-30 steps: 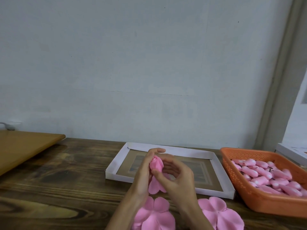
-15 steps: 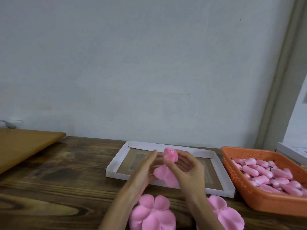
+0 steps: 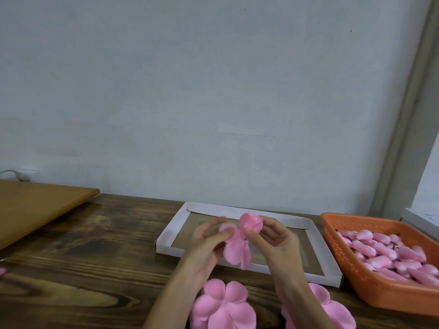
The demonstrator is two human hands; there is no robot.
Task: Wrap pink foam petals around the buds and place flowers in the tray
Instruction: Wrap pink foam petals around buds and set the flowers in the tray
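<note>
Over the white cardboard tray [image 3: 173, 225] I hold a half-made pink flower. My right hand [image 3: 273, 241] pinches the pink bud [image 3: 250, 223] between thumb and fingers. Loose pink foam petals [image 3: 235, 251] hang below the bud. My left hand [image 3: 206, 241] touches one of those petals with nearly straight fingers. Two stacks of flat pink petal pieces lie on the table near me, one [image 3: 223, 305] below my hands and one [image 3: 332, 309] further right, partly hidden by my right forearm.
An orange plastic basket [image 3: 370, 288] with several pink buds stands at the right. A light wooden board [image 3: 35, 205] lies at the far left on the dark wooden table [image 3: 83, 269]. A wall stands right behind the table.
Both hands rose with the flower and moved slightly right, over the tray. The bud turned upward and the petals unfolded below it; my left fingers straightened.
</note>
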